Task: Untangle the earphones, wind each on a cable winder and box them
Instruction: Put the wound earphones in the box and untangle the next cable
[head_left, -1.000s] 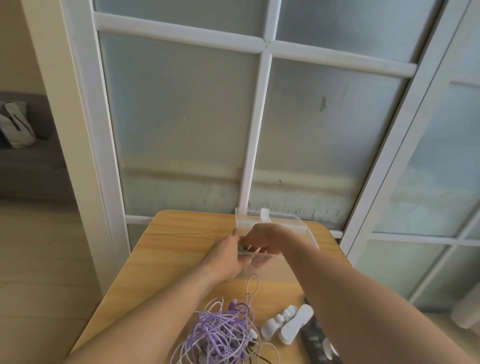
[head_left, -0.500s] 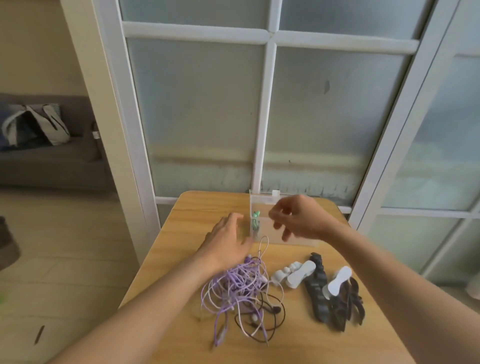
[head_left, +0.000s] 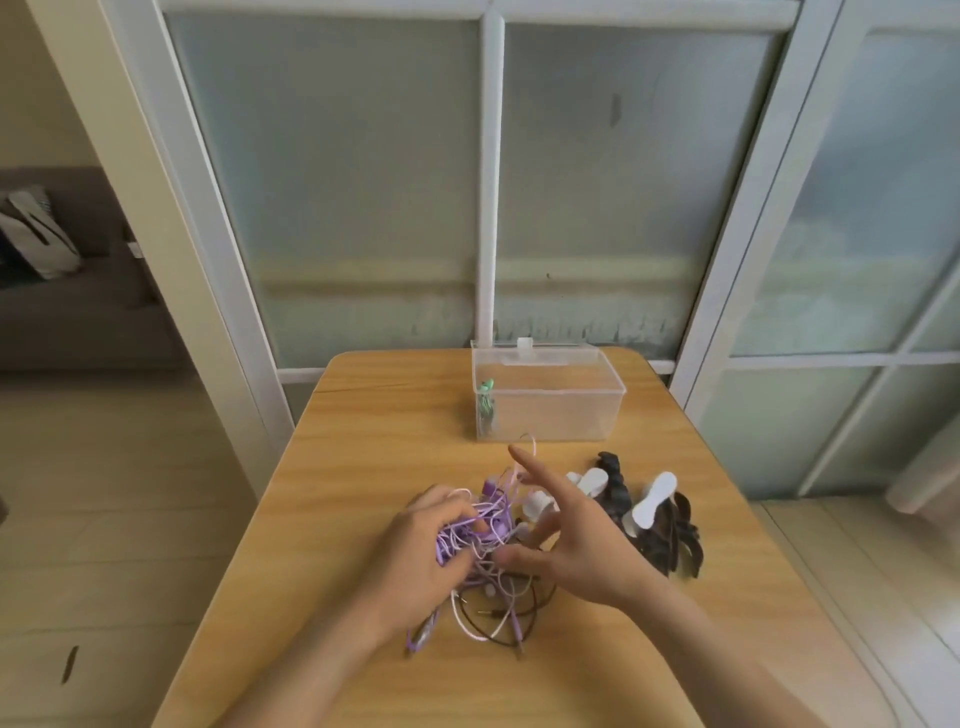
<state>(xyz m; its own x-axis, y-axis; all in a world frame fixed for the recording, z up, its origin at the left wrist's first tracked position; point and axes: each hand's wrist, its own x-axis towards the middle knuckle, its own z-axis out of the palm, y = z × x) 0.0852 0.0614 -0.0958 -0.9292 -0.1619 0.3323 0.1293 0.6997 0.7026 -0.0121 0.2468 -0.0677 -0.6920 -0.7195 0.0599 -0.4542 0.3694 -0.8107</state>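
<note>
Left hand (head_left: 415, 545) had its fingers curled into the purple earphone tangle (head_left: 480, 525) mid-frame, right hand (head_left: 571, 540) hovered beside it, fingers spread apart.

One view only, worn on the head, looking forward and down over the wooden desk (head_left: 363, 415) from its near edge. Both forearms reach in from the bottom, close to the lens. It's wide-angle: the frosted glass door (head_left: 337, 182) fills the top, bowed at the edges.
</note>
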